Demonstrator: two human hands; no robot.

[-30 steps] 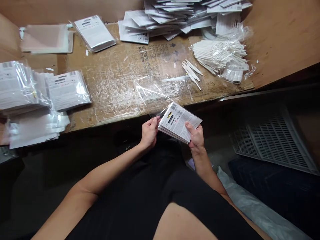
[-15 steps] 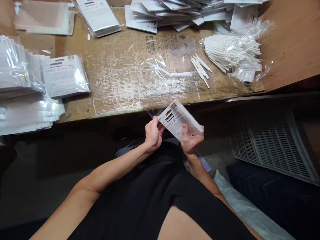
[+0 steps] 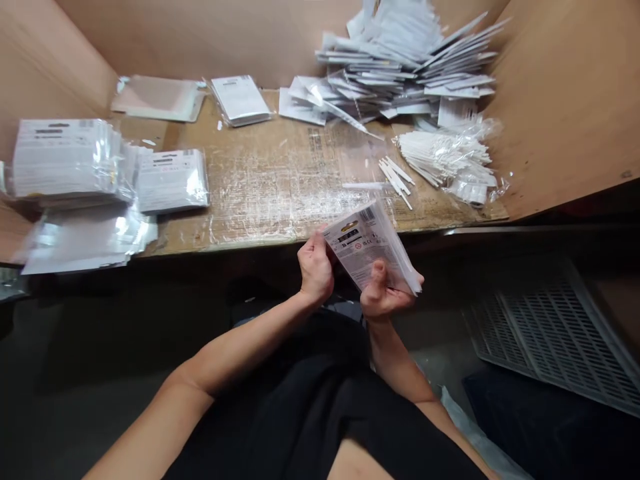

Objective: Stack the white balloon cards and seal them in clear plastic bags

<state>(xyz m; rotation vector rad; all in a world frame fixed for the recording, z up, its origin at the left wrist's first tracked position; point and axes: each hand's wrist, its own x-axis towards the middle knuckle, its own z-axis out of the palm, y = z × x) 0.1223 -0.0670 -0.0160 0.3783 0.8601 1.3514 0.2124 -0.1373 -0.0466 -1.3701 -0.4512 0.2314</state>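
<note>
A stack of flat printed packets (image 3: 357,250), with hang holes and clear plastic sleeves, is held tilted just in front of the table edge. My right hand (image 3: 387,293) grips its lower right part, thumb on the printed face and fingers beneath. At the upper left corner of the stack, my left hand (image 3: 317,263) is closed, its fingertips partly hidden behind the packets. Beyond the hands, several thin white sticks (image 3: 397,181) lie loose on the cardboard-covered table (image 3: 250,180). A bagged bundle of similar white sticks (image 3: 445,157) is to their right.
A large heap of packets (image 3: 395,67) fills the back right. Neat packet stacks (image 3: 173,180) stand at left, and another packet stack (image 3: 241,100) at the back. A blurred clear strip (image 3: 345,115) shows before the heap. A grey plastic crate (image 3: 565,320) is below right.
My view has tilted up, showing more of the table's back. The clear strip appears farther back, near the heap. My left hand has closed in at the stack's corner; the right keeps its grip.
</note>
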